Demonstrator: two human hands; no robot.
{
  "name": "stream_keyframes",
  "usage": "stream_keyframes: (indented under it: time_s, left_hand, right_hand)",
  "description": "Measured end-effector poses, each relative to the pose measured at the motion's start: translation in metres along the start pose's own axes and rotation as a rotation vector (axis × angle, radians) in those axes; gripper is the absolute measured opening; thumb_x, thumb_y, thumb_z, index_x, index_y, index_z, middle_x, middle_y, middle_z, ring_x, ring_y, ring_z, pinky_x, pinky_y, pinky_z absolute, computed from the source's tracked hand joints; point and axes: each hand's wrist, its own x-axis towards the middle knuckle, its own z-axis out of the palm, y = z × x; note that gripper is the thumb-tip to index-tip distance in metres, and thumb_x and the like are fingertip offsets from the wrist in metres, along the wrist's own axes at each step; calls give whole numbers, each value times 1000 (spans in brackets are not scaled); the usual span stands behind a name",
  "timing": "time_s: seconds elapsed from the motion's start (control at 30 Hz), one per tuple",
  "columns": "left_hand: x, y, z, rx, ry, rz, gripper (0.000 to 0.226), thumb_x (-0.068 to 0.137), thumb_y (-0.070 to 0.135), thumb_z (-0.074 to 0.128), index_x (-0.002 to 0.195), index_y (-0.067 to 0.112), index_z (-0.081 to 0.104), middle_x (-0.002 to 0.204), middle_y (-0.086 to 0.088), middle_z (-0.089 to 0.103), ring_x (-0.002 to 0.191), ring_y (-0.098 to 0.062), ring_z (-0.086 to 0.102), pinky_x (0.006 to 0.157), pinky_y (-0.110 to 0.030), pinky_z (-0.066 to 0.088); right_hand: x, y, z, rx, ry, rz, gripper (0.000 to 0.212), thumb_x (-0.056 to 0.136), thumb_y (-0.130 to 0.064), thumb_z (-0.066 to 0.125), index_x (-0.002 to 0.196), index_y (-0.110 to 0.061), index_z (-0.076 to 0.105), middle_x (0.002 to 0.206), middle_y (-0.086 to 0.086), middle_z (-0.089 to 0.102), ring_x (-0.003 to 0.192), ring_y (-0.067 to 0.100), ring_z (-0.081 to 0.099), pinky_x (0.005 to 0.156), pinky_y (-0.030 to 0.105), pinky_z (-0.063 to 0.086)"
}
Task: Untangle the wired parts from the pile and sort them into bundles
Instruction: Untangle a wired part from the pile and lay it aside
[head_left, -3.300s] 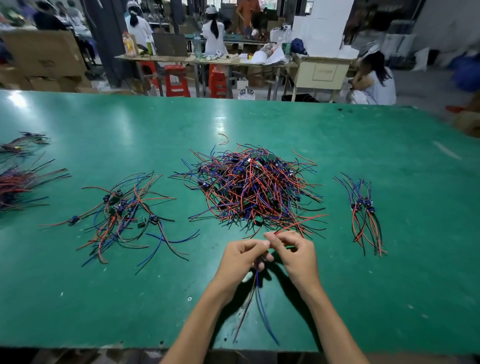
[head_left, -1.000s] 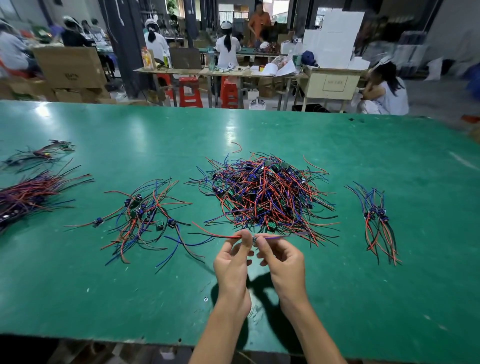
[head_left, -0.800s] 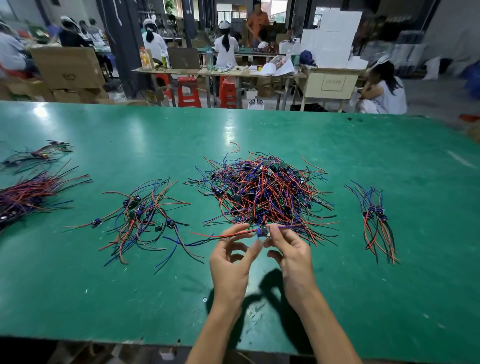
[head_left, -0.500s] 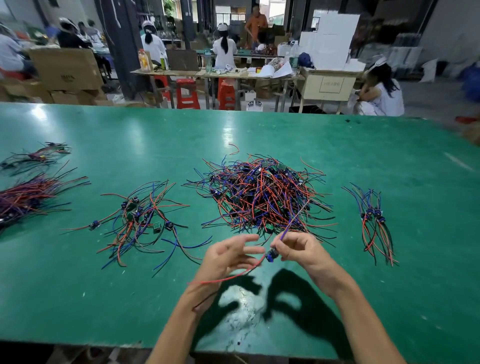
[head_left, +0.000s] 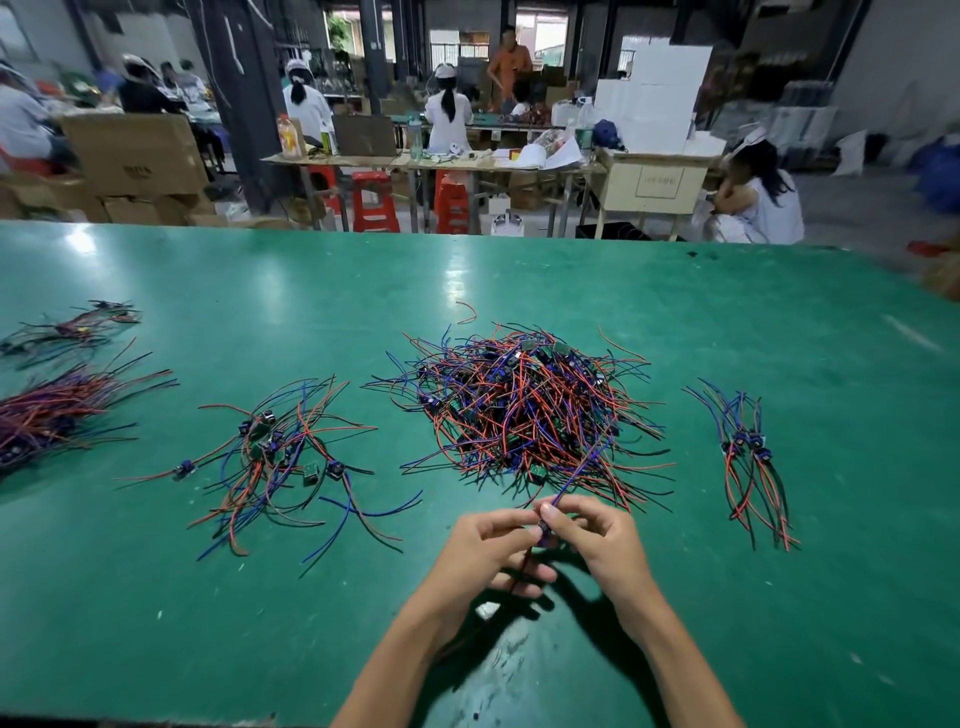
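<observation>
- Workshop benches, red stools (head_left: 375, 202) and cardboard boxes (head_left: 136, 155) fill the room behind a wide green table (head_left: 727, 322).
- At the table's middle sits the pile (head_left: 524, 410) – a dense knot of red, blue and black wires with small parts buried in it.
- Left of the pile lies a loose bunch (head_left: 280, 452); further left, by the table's edge, are two tighter bundles (head_left: 52, 410). Right of the pile lies a small neat bundle (head_left: 750, 457).
- Just in front of the pile, the left hand (head_left: 488, 545) and right hand (head_left: 597, 540) meet over one part (head_left: 545, 535). The right hand's thumb and forefinger pinch it where its wires leave; the left hand's fingers are curled close on the same piece, with a red wire running down under them.
- A blue wire (head_left: 582, 467) from the part runs back up across the pile's near edge.
- Judged from this, the part is nearly free – a slow, steady pull toward the body, with the body of the part held firm and not the wire alone, should keep snagged strands from dragging others along. Gather its wires together before laying it down.
- Writing: faint marks show on a box and on a pale cabinet (head_left: 657, 184) behind, too small to read.
</observation>
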Motion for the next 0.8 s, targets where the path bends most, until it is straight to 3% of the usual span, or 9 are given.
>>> stream_keyframes:
  time_s: [0.1,0.17,0.27,0.4,0.57,0.7,0.8]
  left_hand:
    - [4,-4,1,5,14,-41,26,99,29,62,103,8,77,106,-17,75,79,-28,74,65,-33,63]
    - [6,-7,1,-8,9,-20,33,99,32,61,106,3,75,102,-16,75,78,-26,72,64,-32,62]
    - [7,-14,3,-57,-21,10,37,99,24,60,118,-7,63,96,-10,73,74,-22,71,59,-29,59]
    - [10,-19,2,-80,-8,48,26,99,16,60,117,-2,64,94,-12,73,69,-24,70,56,-30,59]
    - [14,-18,10,-50,83,65,13,100,15,60,97,2,62,79,-10,71,59,-23,69,44,-29,55]
    - [14,-19,13,-34,153,103,25,99,8,59,74,8,56,81,-7,71,48,-16,62,40,-26,52]
    - [11,-19,11,-9,131,104,29,101,3,53,73,9,52,68,-12,63,45,-15,59,42,-25,51]
  right_hand:
    - [-1,6,3,-51,23,-23,14,88,-11,75,80,-21,82,85,3,70,67,12,64,66,20,53]
    - [-3,7,7,-37,-27,-28,15,92,-15,71,82,-20,81,85,0,72,71,9,66,69,18,51]
    - [-7,7,12,23,-64,-15,19,96,-18,62,89,-12,79,86,4,77,75,9,68,70,19,51]
    - [-9,9,13,61,-49,6,23,101,-9,58,92,-11,79,91,9,78,76,13,67,69,21,52]
    - [-10,12,28,-32,160,12,27,100,-13,59,88,-26,79,83,2,77,73,13,70,67,24,55]
    - [-10,15,47,-152,267,47,27,99,-21,58,81,-34,73,74,-4,74,69,14,70,68,38,58]
    - [-2,10,52,-56,302,131,29,98,-20,55,77,-30,72,64,-3,69,53,17,60,52,32,53]
